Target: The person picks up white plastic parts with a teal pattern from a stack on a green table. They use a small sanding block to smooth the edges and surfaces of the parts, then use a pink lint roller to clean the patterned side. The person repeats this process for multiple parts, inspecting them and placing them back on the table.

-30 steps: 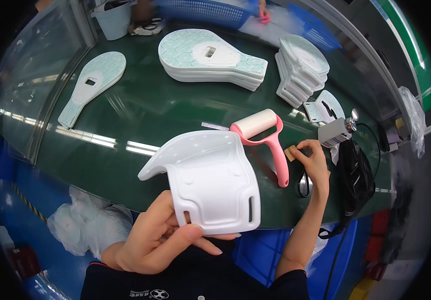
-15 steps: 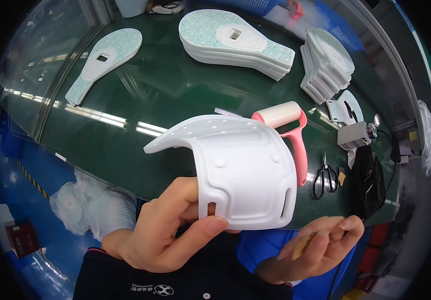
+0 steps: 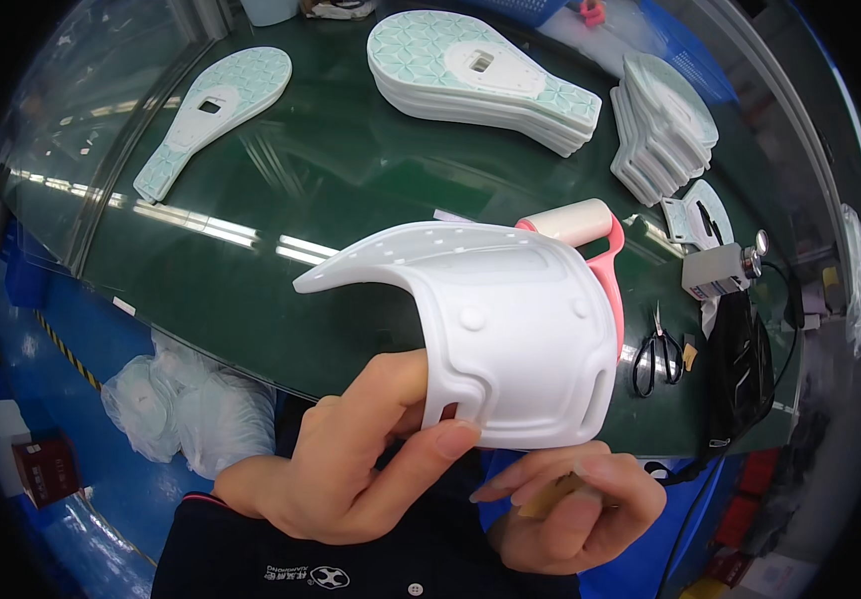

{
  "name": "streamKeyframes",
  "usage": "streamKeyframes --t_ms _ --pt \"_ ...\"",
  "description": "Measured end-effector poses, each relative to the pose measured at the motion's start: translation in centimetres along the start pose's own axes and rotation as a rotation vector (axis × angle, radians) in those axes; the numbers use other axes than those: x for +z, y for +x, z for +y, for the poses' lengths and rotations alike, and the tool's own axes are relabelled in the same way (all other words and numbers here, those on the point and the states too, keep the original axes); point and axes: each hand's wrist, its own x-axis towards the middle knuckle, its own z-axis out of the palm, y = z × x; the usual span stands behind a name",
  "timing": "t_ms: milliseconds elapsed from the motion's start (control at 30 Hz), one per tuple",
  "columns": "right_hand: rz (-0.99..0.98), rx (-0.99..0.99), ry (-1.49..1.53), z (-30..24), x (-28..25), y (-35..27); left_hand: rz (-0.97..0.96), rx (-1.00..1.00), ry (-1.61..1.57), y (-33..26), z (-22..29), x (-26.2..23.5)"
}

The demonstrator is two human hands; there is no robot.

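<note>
The left hand (image 3: 366, 454) grips the white shell (image 3: 525, 334) near-left; the right hand (image 3: 590, 504), holding a tan piece (image 3: 546, 497), is just beside its near-right corner.

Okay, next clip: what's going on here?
A person's left hand holds a curved white plastic part by its lower left corner. The right hand, just below the part's lower edge, pinches a small tan piece. Beyond, a pink-handled roller and black-handled scissors lie on the green table, with stacked patterned panels farther back.
</note>
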Motion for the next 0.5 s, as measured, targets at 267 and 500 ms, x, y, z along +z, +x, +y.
streamKeyframes --t_ms 267,500 --pt "0.094 0.227 0.226 -0.2 1.2 0.4 0.045 0.042 0.074 -0.2 -0.1 0.2" --pt "0.077 0.075 0.005 -0.1 1.8 1.1 0.084 0.102 0.229 -0.5 -0.5 0.5"
